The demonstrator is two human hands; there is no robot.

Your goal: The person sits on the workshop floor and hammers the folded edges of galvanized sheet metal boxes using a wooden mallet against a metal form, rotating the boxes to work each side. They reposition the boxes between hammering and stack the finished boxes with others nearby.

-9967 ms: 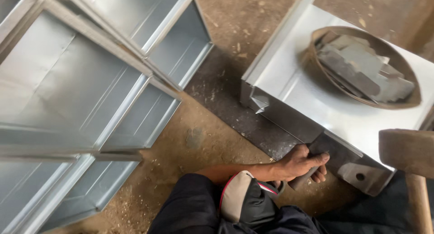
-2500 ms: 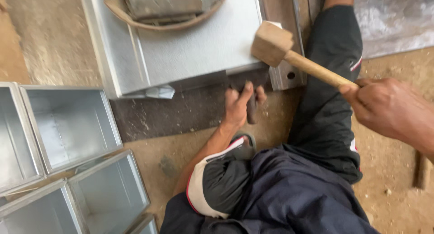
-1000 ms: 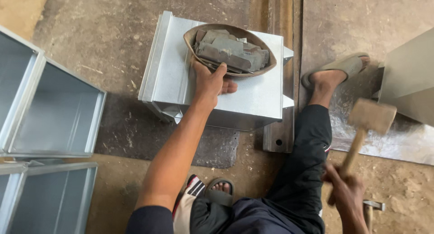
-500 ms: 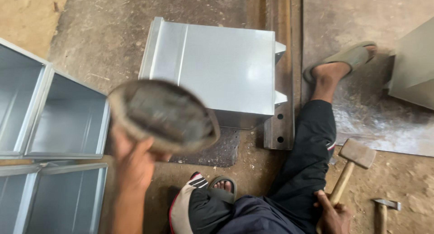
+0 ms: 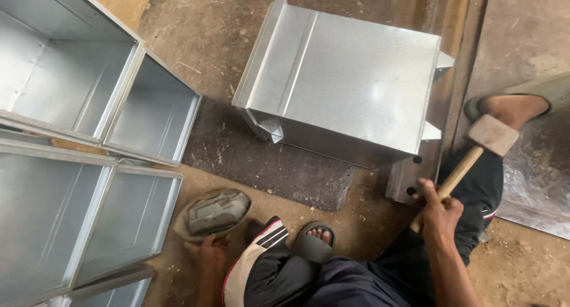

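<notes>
Mallet (image 5: 478, 148) clenched in right hand (image 5: 438, 211) | left hand (image 5: 209, 250) grasping bowl (image 5: 212, 213) | dirt floor (image 5: 380, 230)

A silvery-grey sheet-metal box (image 5: 350, 87), a pale wooden mallet (image 5: 475, 153), a brown-grey round basket (image 5: 214, 212) and dark trousers (image 5: 279, 271) striped white and red are seen.

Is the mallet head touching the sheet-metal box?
Apart. The head view shows the mallet head right of the box, with dark floor between them; the right hand holds its handle.

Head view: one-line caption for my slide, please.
Seated worker's right hand grips a wooden mallet beside a sheet-metal box; left hand rests a round pan on the floor.
</notes>
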